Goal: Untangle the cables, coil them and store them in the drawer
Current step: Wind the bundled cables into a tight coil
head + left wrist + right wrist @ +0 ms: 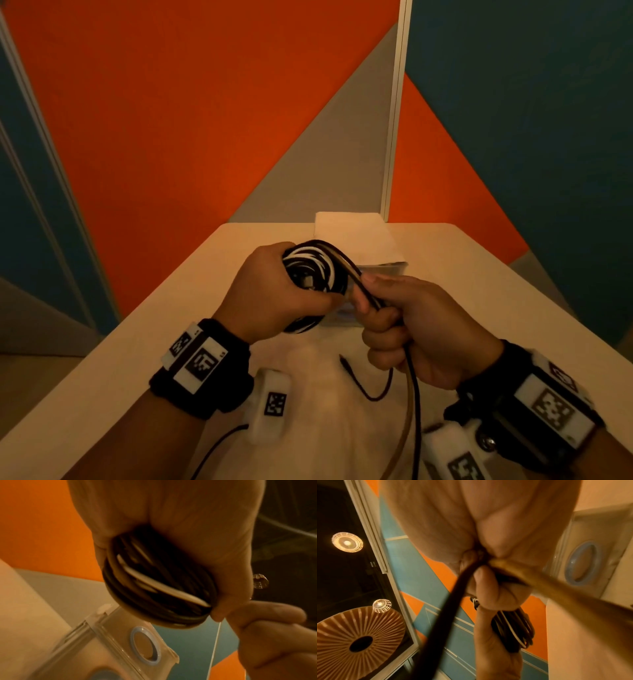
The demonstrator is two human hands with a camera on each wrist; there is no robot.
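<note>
Orange, teal and grey wall panels are seen behind a pale desk point(164, 308), whose left and far edges lie near the grips. A clear drawer unit point(356, 240) with blue ring pulls stands just beyond both grips, so little room is left forward; more is open toward the body. A coil of black and white cables point(313, 270) is clasped in the left hand point(274, 291). Two loose strands point(409, 394) are pinched in the curled right hand point(411, 322) and trail below it. If tension is lost, the coil could spring apart; trailing ends could be snagged on the desk edge.
</note>
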